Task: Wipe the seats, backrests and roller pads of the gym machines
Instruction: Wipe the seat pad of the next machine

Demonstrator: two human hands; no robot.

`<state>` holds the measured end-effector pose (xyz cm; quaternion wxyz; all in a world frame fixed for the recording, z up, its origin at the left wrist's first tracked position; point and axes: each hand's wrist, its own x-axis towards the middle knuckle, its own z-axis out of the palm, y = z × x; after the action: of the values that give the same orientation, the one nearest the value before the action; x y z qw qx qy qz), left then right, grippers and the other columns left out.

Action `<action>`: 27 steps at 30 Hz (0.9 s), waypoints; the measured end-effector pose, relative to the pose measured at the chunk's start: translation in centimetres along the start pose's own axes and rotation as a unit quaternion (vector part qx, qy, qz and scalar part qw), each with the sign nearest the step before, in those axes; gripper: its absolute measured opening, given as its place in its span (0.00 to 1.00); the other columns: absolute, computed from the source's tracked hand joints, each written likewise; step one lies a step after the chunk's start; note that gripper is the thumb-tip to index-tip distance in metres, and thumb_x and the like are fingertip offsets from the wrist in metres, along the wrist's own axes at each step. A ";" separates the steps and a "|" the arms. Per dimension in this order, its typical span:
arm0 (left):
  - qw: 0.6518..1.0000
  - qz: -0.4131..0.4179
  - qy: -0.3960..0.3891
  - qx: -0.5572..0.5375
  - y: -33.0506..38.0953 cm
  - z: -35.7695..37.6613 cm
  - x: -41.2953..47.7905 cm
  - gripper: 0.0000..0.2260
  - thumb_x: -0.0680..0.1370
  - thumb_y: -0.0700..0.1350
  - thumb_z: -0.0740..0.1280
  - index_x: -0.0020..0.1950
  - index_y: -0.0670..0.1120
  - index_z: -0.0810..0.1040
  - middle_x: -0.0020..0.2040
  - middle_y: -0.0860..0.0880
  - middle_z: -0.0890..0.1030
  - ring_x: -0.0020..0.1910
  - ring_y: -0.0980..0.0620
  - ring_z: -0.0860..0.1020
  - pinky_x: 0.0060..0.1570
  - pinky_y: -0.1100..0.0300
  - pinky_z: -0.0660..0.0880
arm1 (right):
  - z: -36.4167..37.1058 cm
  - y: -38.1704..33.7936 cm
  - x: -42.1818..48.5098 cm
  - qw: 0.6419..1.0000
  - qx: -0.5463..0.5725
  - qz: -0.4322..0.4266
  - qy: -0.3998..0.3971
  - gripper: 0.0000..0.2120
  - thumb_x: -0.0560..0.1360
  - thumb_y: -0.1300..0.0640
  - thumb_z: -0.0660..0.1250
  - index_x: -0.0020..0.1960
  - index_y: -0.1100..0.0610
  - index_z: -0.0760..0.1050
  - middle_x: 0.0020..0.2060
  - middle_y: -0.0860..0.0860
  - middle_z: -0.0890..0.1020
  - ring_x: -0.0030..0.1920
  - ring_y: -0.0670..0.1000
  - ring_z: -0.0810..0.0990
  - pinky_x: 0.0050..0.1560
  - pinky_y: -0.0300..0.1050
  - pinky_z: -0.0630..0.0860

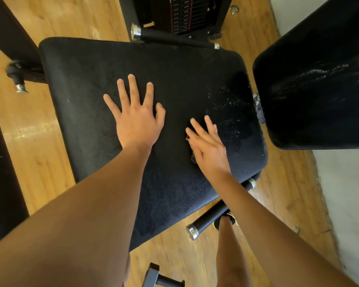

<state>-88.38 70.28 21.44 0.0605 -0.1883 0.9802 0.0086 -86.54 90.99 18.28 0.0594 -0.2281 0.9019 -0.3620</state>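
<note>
A black padded seat (232, 129) fills the middle of the view, with spray droplets glistening on its right part. A black towel-like cloth (81, 96) lies spread over the seat's left and middle. My left hand (137, 119) presses flat on the cloth, fingers spread and straight. My right hand (207, 148) lies with straight fingers at the cloth's right edge, by a small pink tag. The black backrest (319, 90) stands at the right, with wet streaks across it.
Black handles with chrome caps stick out behind the seat (174, 39) and in front of it (211, 218). A weight stack (182, 15) stands at the top. The floor is wood (39, 146), with a pale mat (348, 193) at right. My leg and foot (226, 222) are below the seat.
</note>
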 end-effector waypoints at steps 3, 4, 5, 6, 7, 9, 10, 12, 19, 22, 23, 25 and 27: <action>1.000 -0.001 -0.003 -0.003 0.0 0.0 0.0 0.27 0.84 0.59 0.48 0.83 0.53 0.59 0.84 0.41 0.53 0.83 0.37 0.47 0.76 0.29 0.45 | 0.4 -0.1 3.1 1.000 0.000 0.014 0.010 0.13 0.82 0.62 0.66 0.65 0.62 0.81 0.72 0.56 0.76 0.78 0.65 0.62 0.77 0.66 0.59; 1.000 0.000 -0.002 -0.003 0.0 0.0 -0.1 0.27 0.85 0.59 0.48 0.83 0.53 0.59 0.84 0.41 0.52 0.83 0.37 0.47 0.76 0.29 0.45 | 0.5 -0.1 3.6 1.000 0.000 0.016 0.015 0.13 0.82 0.62 0.67 0.65 0.62 0.81 0.72 0.56 0.76 0.78 0.64 0.62 0.78 0.66 0.59; 1.000 0.000 -0.001 -0.003 0.0 0.0 -0.1 0.27 0.84 0.59 0.47 0.83 0.53 0.59 0.84 0.41 0.52 0.83 0.37 0.47 0.76 0.29 0.45 | 0.6 0.0 3.6 1.000 0.002 0.017 0.018 0.13 0.81 0.62 0.67 0.65 0.61 0.81 0.72 0.56 0.76 0.78 0.63 0.62 0.78 0.66 0.59; 1.000 0.000 -0.001 -0.006 0.0 0.0 0.0 0.27 0.84 0.59 0.47 0.83 0.53 0.59 0.84 0.41 0.52 0.83 0.37 0.47 0.76 0.29 0.45 | 0.6 0.1 3.2 1.000 0.005 0.018 0.020 0.13 0.82 0.62 0.67 0.65 0.61 0.81 0.72 0.56 0.75 0.79 0.62 0.61 0.78 0.66 0.59; 1.000 -0.001 -0.001 -0.007 0.0 0.0 0.0 0.27 0.84 0.59 0.48 0.83 0.53 0.59 0.84 0.41 0.53 0.83 0.37 0.47 0.76 0.29 0.45 | 0.5 0.1 2.5 1.000 0.008 0.016 0.020 0.13 0.82 0.62 0.66 0.66 0.61 0.81 0.73 0.56 0.75 0.79 0.61 0.60 0.78 0.66 0.59; 1.000 -0.002 -0.001 -0.007 0.0 0.0 0.0 0.27 0.84 0.59 0.48 0.83 0.53 0.60 0.84 0.41 0.53 0.82 0.37 0.48 0.76 0.29 0.45 | 0.3 0.4 0.2 1.000 0.013 0.011 0.016 0.14 0.83 0.61 0.65 0.66 0.61 0.80 0.73 0.55 0.74 0.79 0.61 0.60 0.78 0.67 0.59; 1.000 -0.001 -0.001 -0.006 -0.1 0.0 0.0 0.27 0.84 0.59 0.48 0.83 0.53 0.60 0.84 0.41 0.53 0.82 0.37 0.48 0.76 0.29 0.45 | 0.2 0.6 -1.0 1.000 0.012 0.007 0.014 0.14 0.83 0.60 0.64 0.66 0.61 0.80 0.73 0.54 0.74 0.80 0.61 0.60 0.78 0.67 0.60; 1.000 0.000 0.000 -0.002 -0.1 0.0 0.0 0.27 0.84 0.59 0.48 0.83 0.53 0.60 0.84 0.41 0.53 0.82 0.37 0.48 0.76 0.29 0.45 | 0.0 0.8 -3.2 1.000 0.012 0.002 0.009 0.14 0.83 0.60 0.63 0.66 0.60 0.80 0.73 0.53 0.74 0.80 0.61 0.60 0.78 0.66 0.60; 1.000 0.001 -0.001 0.006 0.0 0.1 0.0 0.27 0.84 0.59 0.47 0.82 0.53 0.59 0.84 0.40 0.53 0.82 0.36 0.48 0.76 0.28 0.46 | 0.6 0.2 -2.3 0.999 0.000 0.036 0.030 0.14 0.83 0.60 0.63 0.65 0.61 0.81 0.71 0.56 0.76 0.78 0.65 0.63 0.78 0.65 0.59; 1.000 0.000 -0.001 0.006 0.0 0.0 0.0 0.27 0.84 0.59 0.47 0.83 0.53 0.59 0.84 0.40 0.53 0.82 0.36 0.48 0.76 0.29 0.45 | 0.5 0.2 -2.4 0.999 0.002 0.041 0.025 0.14 0.83 0.60 0.63 0.66 0.60 0.80 0.73 0.56 0.75 0.79 0.64 0.61 0.78 0.65 0.59; 1.000 0.000 -0.001 0.005 0.0 -0.1 0.1 0.27 0.84 0.59 0.47 0.83 0.53 0.60 0.84 0.41 0.53 0.82 0.36 0.48 0.76 0.29 0.45 | 0.5 0.3 -2.6 0.999 0.002 0.039 0.024 0.14 0.83 0.61 0.64 0.66 0.60 0.80 0.73 0.56 0.74 0.79 0.63 0.61 0.78 0.65 0.59; 1.000 0.000 -0.001 0.003 0.0 -0.1 0.0 0.27 0.84 0.59 0.47 0.82 0.53 0.60 0.84 0.41 0.54 0.82 0.37 0.48 0.76 0.29 0.45 | 0.3 0.6 -3.5 0.999 0.004 0.031 0.022 0.14 0.83 0.63 0.65 0.66 0.60 0.80 0.73 0.56 0.74 0.79 0.62 0.61 0.79 0.63 0.58; 1.000 0.000 0.001 0.002 0.0 -0.1 0.1 0.27 0.84 0.59 0.47 0.82 0.53 0.60 0.84 0.41 0.54 0.82 0.37 0.48 0.76 0.29 0.45 | 0.1 0.7 -5.0 1.000 0.007 0.024 0.019 0.14 0.83 0.63 0.65 0.66 0.61 0.80 0.73 0.56 0.75 0.79 0.62 0.62 0.79 0.63 0.58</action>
<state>-88.44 70.25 21.53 0.0601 -0.1881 0.9803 0.0069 -82.35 93.59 17.44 0.0524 -0.1990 0.9056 -0.3709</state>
